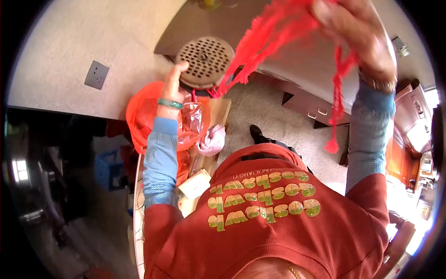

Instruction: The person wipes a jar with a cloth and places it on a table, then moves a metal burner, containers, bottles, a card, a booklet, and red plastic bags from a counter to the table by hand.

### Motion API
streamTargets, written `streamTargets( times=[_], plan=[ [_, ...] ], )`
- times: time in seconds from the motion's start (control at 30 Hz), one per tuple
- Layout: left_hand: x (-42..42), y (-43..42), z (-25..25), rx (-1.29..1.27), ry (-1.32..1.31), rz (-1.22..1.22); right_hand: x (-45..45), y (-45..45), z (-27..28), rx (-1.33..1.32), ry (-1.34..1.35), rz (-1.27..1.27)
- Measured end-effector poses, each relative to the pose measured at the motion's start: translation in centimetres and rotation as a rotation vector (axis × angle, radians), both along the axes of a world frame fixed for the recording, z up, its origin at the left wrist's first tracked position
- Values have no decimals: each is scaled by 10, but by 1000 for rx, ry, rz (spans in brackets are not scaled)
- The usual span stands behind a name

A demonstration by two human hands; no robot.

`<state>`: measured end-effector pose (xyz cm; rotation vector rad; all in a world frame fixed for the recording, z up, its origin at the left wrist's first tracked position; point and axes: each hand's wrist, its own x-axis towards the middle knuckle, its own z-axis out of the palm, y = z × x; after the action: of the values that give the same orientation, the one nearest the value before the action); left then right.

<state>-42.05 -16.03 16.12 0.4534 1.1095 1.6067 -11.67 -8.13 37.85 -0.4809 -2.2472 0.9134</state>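
My left hand (pixel 173 84) is closed on the near left edge of a round, brown-grey disc (pixel 204 63) pierced with rows of holes, its thumb on top. The hand's other fingers are hidden beneath the disc. From the disc's lower right edge, a bundle of red yarn (pixel 260 39) stretches up to my right hand (pixel 355 35). That hand, raised at the upper right and partly cut off by the frame, grips the yarn with its fingers closed. A braided red cord (pixel 338 95) with a tasselled end dangles below it.
A red plastic bag (pixel 141 116) sits below my left hand on a wooden surface (pixel 223 111). Beside it lie a pink cloth (pixel 213 141) and a pale yellow packet (pixel 195 184). A wall socket (pixel 97 75) is at left, and a drawer cabinet (pixel 311 109) stands ahead.
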Motion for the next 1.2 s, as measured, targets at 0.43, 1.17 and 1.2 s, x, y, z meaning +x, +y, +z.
streamTargets(
  times=[0.43,1.17,1.2],
  plan=[
    [74,-35,52,123,-64,-555,-78,130,-127,-655,-227,107],
    [52,8,47,77,-75,-229,-14,9,-256,-1299,295,340],
    [52,10,46,88,-77,-206,-10,7,-258,-1367,323,319]
  ],
)
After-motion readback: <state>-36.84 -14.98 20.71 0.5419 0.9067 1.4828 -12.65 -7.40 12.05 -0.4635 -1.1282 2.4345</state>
